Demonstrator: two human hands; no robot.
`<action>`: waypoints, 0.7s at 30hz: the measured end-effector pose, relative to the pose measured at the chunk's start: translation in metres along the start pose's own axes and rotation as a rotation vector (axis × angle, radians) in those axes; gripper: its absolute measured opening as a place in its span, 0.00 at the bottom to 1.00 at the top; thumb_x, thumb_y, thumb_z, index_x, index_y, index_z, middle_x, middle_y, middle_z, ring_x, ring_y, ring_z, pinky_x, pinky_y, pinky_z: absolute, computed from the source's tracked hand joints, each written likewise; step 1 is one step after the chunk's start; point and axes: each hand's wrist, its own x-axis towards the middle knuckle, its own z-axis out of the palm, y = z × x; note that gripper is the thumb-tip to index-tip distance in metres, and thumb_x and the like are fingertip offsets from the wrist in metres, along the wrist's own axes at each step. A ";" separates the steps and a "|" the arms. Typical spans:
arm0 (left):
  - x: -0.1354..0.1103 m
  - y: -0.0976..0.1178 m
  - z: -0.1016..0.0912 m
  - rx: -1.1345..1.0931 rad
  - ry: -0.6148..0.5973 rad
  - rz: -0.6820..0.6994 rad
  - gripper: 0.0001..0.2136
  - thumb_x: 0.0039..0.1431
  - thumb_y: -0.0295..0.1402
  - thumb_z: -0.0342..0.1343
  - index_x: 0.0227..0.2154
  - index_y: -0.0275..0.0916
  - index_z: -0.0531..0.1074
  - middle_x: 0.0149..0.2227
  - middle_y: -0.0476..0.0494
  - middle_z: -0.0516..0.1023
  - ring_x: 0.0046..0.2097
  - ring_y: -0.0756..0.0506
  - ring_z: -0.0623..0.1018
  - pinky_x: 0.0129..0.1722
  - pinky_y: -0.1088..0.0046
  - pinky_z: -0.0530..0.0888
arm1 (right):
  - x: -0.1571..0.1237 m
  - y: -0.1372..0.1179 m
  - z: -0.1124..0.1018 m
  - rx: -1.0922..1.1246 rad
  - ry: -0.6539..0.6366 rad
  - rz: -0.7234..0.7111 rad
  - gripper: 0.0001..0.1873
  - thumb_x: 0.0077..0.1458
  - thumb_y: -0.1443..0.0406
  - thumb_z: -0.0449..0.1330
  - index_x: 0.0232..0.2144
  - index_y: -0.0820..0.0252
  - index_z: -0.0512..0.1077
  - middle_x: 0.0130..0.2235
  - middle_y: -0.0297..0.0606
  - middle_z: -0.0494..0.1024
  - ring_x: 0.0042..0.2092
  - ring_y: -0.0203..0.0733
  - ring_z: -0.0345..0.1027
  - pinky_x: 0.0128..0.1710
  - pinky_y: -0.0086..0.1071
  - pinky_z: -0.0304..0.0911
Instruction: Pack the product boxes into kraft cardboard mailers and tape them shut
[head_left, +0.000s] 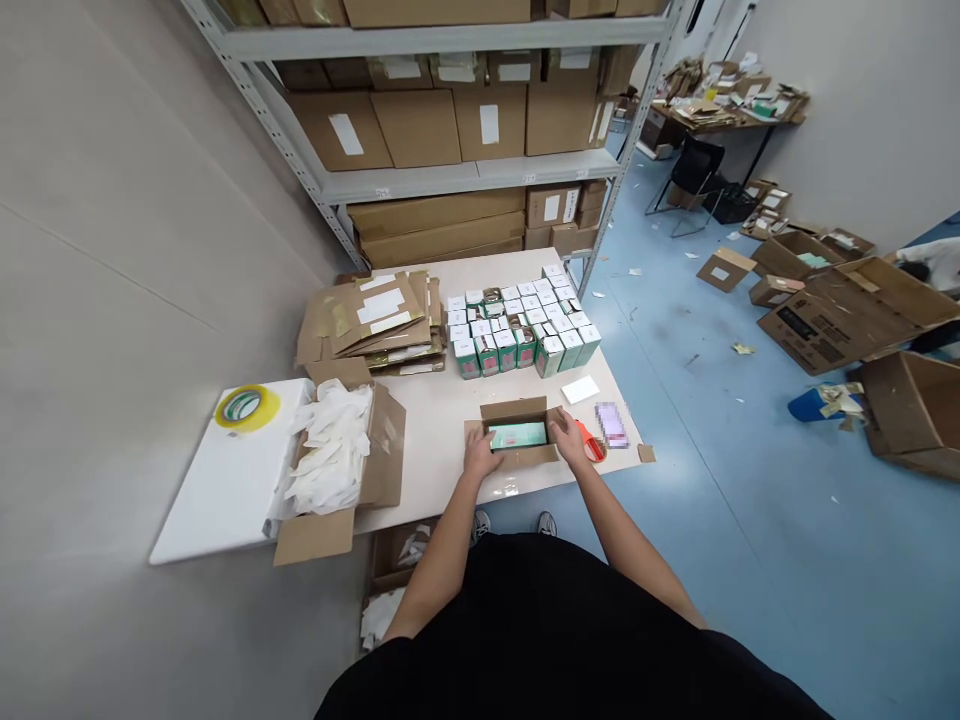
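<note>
A small open cardboard box (517, 412) sits near the front edge of the table (442, 420), with a green product box (517, 436) lying inside it. My left hand (480, 455) rests on the box's left side, fingers curled against the flap. My right hand (568, 437) presses on the right side flap, fingers bent over the edge. Just right of that hand lie an orange tape dispenser (592, 445) and a phone (612, 424).
Several green and white product boxes (521, 325) stand in rows behind. Flattened cartons (371, 320) are stacked at left, beside an open box of white filler (334, 455) and a yellow tape roll (246, 406). Shelving with cartons (450, 120) stands behind; open cartons (847, 300) litter the blue floor.
</note>
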 end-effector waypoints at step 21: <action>-0.110 -0.014 0.046 -0.063 0.332 -0.145 0.06 0.62 0.34 0.61 0.35 0.38 0.80 0.76 0.44 0.48 0.76 0.34 0.45 0.72 0.54 0.58 | -0.032 -0.025 0.051 0.068 -0.574 -0.136 0.30 0.56 0.59 0.62 0.61 0.54 0.72 0.65 0.45 0.70 0.61 0.54 0.70 0.56 0.45 0.72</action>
